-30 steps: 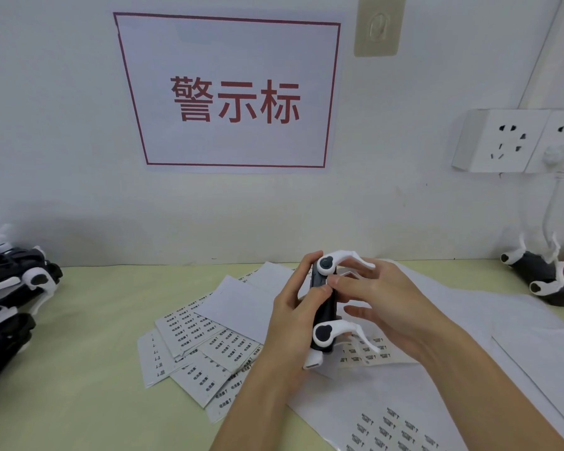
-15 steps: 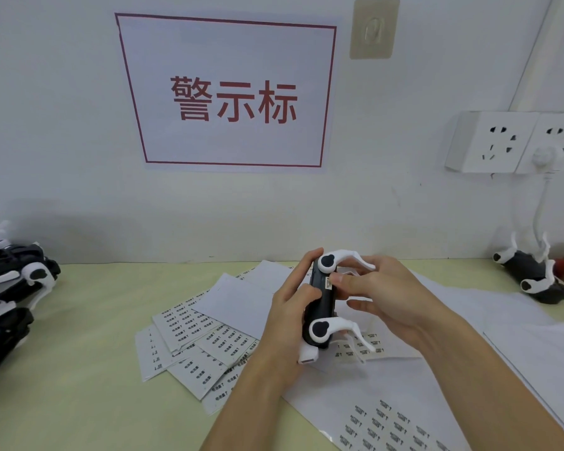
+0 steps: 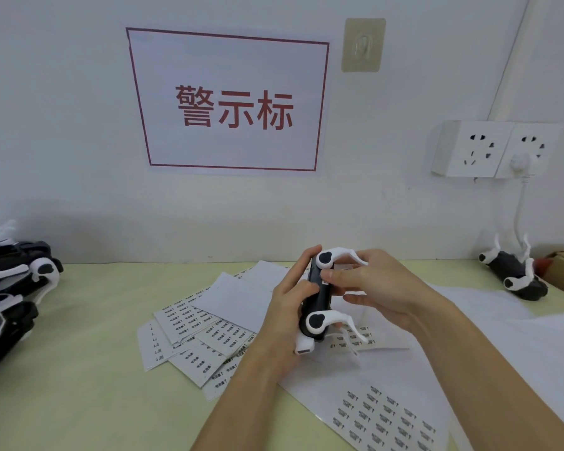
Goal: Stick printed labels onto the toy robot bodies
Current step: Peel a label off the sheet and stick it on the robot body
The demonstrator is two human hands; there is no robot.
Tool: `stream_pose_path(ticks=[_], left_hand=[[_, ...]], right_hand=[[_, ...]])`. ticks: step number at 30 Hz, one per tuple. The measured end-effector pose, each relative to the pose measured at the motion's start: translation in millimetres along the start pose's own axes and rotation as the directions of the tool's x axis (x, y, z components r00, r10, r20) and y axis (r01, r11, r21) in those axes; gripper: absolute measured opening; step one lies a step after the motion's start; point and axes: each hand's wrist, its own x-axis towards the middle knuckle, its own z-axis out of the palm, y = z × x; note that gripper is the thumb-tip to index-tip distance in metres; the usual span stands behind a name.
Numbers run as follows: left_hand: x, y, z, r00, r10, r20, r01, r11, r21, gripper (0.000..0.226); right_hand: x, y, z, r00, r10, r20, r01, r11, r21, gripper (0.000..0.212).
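Toy robot body (image 3: pixel 319 296): held upright above the label sheets (image 3: pixel 205 330), left hand (image 3: pixel 290 307) wrapped round its black side.
Right hand (image 3: pixel 372 288): fingertip (image 3: pixel 331 277) pressing a small label (image 3: pixel 324 282) onto the body, other fingers loose.
Change: finger has slid down from by the upper white leg (image 3: pixel 336 257) onto the label; body barely moved.
Meaning: likely rubbing the label flat, this one nearly done.
Around: toy pile (image 3: pixel 10 288) far left of the body, one toy (image 3: pixel 515 275) far right on the table (image 3: pixel 79 402).

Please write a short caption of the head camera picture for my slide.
Left hand holds a toy robot while right hand presses a label onto it.
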Motion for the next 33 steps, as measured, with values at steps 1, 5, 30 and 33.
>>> stream_pose_path(ticks=[1, 5, 30, 33], left_hand=[[-0.5, 0.5, 0.1, 1.0, 0.0, 0.01, 0.0, 1.0, -0.002, 0.056], [-3.4, 3.6, 1.6, 0.999, -0.024, 0.042, 0.024, 1.0, -0.001, 0.058], [-3.9, 6.0, 4.7, 0.999, 0.05, -0.001, -0.049, 0.987, 0.15, 0.055], [-1.9, 8.4, 2.7, 0.999, 0.02, -0.038, -0.019, 0.999, 0.029, 0.051]], right_hand=[[0.2, -0.9, 0.2, 1.0, 0.002, -0.01, -0.002, 1.0, -0.012, 0.01], [-1.5, -3.4, 1.9, 0.999, 0.0, -0.044, -0.003, 0.998, -0.06, 0.007], [-9.8, -11.2, -18.3, 0.99, -0.137, 0.019, 0.138, 0.977, -0.161, 0.015], [-8.9, -11.6, -17.5, 0.988, -0.151, -0.014, 0.151, 0.988, -0.039, 0.015]])
